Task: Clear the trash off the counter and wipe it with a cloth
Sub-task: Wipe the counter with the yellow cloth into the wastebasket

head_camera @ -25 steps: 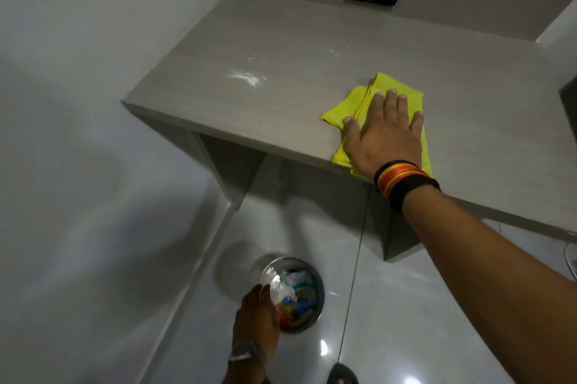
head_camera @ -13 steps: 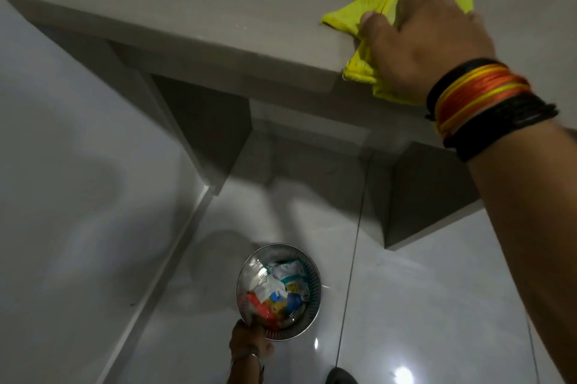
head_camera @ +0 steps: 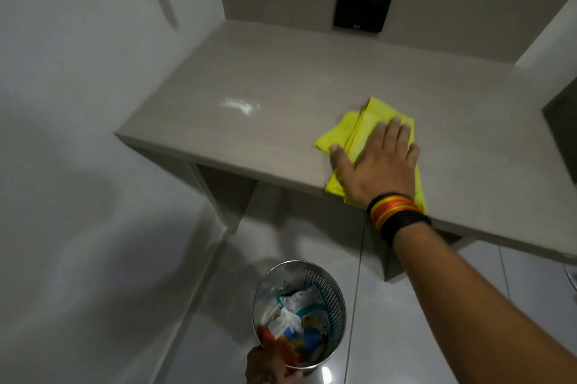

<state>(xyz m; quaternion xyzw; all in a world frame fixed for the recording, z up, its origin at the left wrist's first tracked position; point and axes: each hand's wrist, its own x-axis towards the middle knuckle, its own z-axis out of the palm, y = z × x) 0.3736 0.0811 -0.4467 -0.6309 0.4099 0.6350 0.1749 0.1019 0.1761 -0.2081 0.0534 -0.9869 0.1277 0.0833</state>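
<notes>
Head view. Your right hand (head_camera: 379, 165) lies flat, fingers spread, pressing the folded yellow cloth (head_camera: 365, 127) onto the bench (head_camera: 281, 87) near its front edge; the cloth's near corner reaches that edge. A white powder smear (head_camera: 239, 105) sits on the bench well to the left of the cloth, with a fainter mark behind it. Your left hand (head_camera: 268, 366) grips the rim of the metal bin (head_camera: 331, 296) on the floor below; the bin holds the crumpled wrappers (head_camera: 296, 321). The trash appears cleared, so wiping is the step in hand. Keep your palm flat and sweep left across the smear, gathering the powder toward the front edge, with the bin held beneath to catch it. Your left hand is cut off by the lower frame edge, so its fingers are hard to make out. The bench's right end runs out of frame.
</notes>
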